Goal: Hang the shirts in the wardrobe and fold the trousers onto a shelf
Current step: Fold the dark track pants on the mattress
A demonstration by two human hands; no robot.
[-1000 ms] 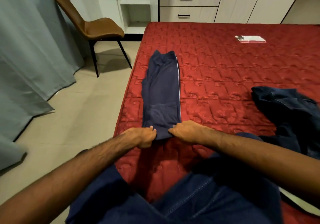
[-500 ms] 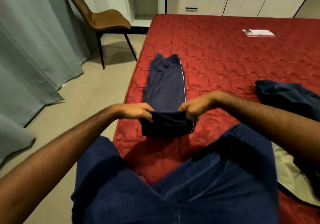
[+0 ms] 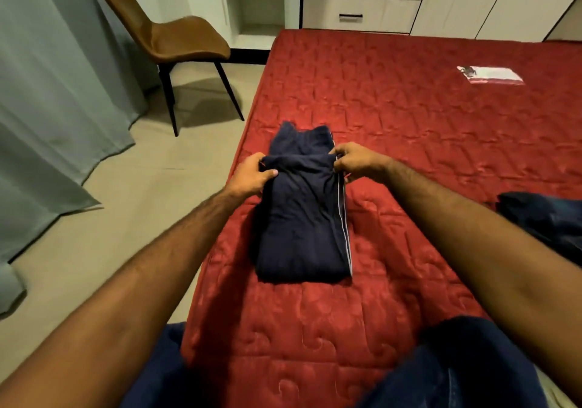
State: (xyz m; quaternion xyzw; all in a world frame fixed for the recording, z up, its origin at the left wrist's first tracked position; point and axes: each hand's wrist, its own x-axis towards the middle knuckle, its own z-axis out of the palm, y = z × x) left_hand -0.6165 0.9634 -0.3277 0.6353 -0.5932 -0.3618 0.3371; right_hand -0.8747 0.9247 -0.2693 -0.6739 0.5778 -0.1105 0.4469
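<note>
— Folding on the bed (image 3: 409, 143) because it's wide and flat?

— Yes. The trousers (image 3: 302, 218) lie near its left edge, doubled over, so the layers stack square.

— And your hands?

— Both arms reach forward. My left hand (image 3: 250, 174) and right hand (image 3: 354, 161) each pinch a corner of the folded end; both grips closed on cloth.
</note>
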